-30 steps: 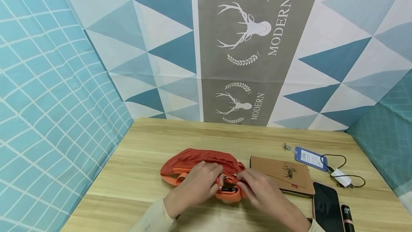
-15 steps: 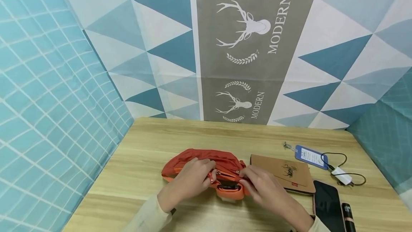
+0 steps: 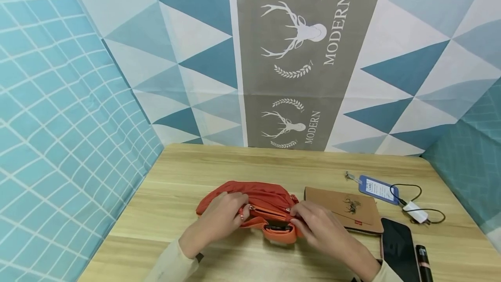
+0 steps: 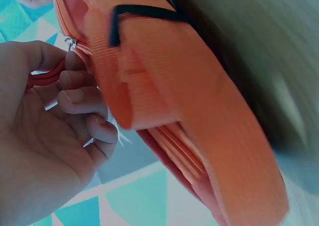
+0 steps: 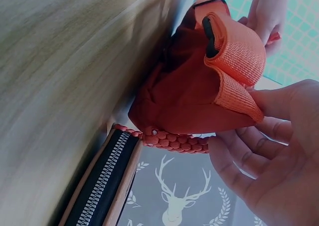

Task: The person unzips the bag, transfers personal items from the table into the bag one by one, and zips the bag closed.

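Note:
A red waist bag (image 3: pixel 262 190) with an orange webbing strap (image 4: pixel 169 61) lies on the table, its zipper (image 3: pixel 270 213) parted along the middle. My left hand (image 3: pixel 219 219) pinches the red cord pull (image 4: pixel 46 79) of the zipper, fingers curled, close to the metal slider (image 4: pixel 71 42). At the bag's right end, my right hand (image 3: pixel 318 227) grips the fabric between thumb and fingers, as the right wrist view shows. A red braided cord (image 5: pixel 174 142) runs from that end toward the right fingers. A folded strap with a black buckle piece (image 3: pixel 278 228) hangs at the front.
Right of the bag lies a brown notebook (image 3: pixel 344 208) with a zipped edge. Beyond it are a blue card holder (image 3: pixel 377 188), a white charger with a black cable (image 3: pixel 415 212), a black phone (image 3: pixel 398 247) and a black tube (image 3: pixel 424 262). Patterned cloth walls (image 3: pixel 195 55) surround the table.
My left hand has moved left along the zipper with the cord pull, and the gap has grown longer. My right hand stays at the bag's right end.

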`<state>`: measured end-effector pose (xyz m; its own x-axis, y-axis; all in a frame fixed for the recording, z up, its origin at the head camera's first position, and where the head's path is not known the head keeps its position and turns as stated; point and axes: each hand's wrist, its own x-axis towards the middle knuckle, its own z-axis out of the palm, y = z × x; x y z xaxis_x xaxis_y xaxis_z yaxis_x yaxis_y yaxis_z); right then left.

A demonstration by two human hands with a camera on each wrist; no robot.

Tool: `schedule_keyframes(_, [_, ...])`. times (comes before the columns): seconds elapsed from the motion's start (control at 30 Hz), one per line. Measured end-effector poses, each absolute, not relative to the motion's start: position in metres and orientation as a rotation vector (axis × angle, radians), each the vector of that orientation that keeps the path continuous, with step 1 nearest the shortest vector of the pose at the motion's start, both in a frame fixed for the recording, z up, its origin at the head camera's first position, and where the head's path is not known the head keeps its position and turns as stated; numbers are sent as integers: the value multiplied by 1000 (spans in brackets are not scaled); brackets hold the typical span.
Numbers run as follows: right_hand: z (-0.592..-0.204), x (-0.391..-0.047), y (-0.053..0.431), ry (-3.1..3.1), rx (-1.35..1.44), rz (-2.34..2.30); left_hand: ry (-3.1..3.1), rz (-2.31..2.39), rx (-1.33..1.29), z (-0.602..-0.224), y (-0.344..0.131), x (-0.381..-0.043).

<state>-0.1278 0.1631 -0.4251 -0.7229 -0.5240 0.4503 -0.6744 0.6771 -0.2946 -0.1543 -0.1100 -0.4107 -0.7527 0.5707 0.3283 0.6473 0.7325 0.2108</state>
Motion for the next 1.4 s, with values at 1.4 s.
schedule_keyframes(1.4, [-423, -141, 176, -2540, 931, 533, -2934, -798, -803, -387, -220, -162])
